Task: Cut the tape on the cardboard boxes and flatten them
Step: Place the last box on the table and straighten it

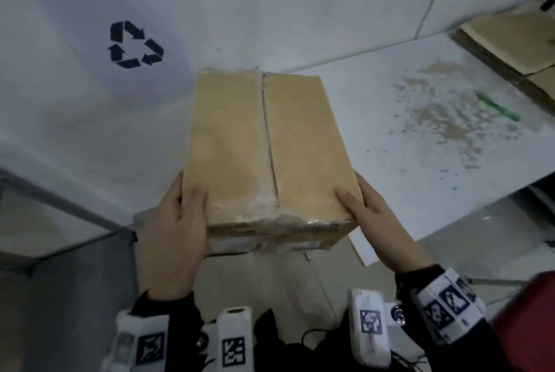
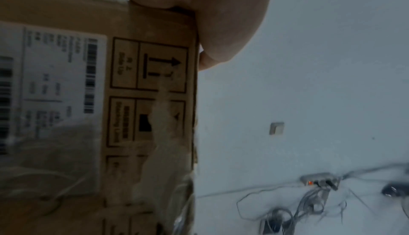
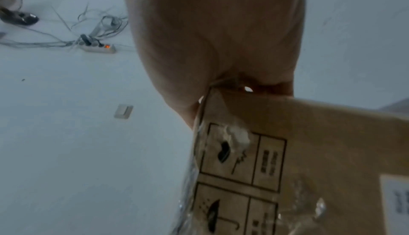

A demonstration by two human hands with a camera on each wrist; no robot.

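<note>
We hold the cardboard box (image 1: 267,146) in the air, just short of the worktop (image 1: 420,137), left hand (image 1: 172,230) and right hand (image 1: 380,224) each with a grip clamped on a near corner, thumbs on top, so the taped seam (image 1: 268,134) faces up, probably for cutting.

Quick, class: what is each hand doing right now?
Left hand: grips the near left corner of the taped brown cardboard box, thumb on top.
Right hand: grips the box's near right corner, thumb on top.

White counter (image 1: 375,119), its surface scuffed brown. Flattened cardboard (image 1: 510,44) lies at its far right; a green pen (image 1: 497,107) lies near it.
</note>
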